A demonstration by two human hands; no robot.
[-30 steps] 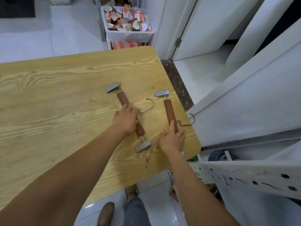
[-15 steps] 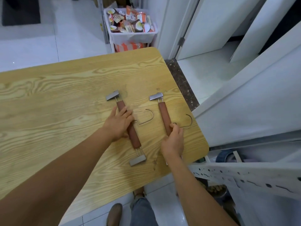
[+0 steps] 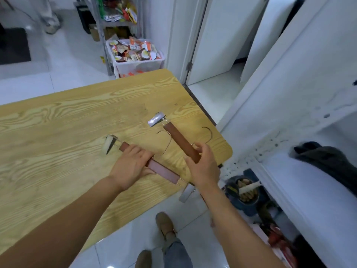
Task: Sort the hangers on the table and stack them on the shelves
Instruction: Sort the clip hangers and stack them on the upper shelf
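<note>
Two brown wooden clip hangers with metal clips and wire hooks are over the right end of the wooden table. My left hand is closed around the middle of the left hanger, whose near clip sticks out past the table's edge. My right hand grips the lower end of the right hanger, which tilts up off the table with its far clip toward the back. The white shelf unit stands to the right of the table.
A dark cloth lies on the white shelf. Below it sit a bowl and other clutter. A white bin of snack packets stands behind the table, with a doorway at the right rear. My shoes show on the tiled floor.
Both hands have closed on the hangers and pulled them toward the table's near right corner. The right hanger has lifted and tilted. The view has swung up and to the right.
</note>
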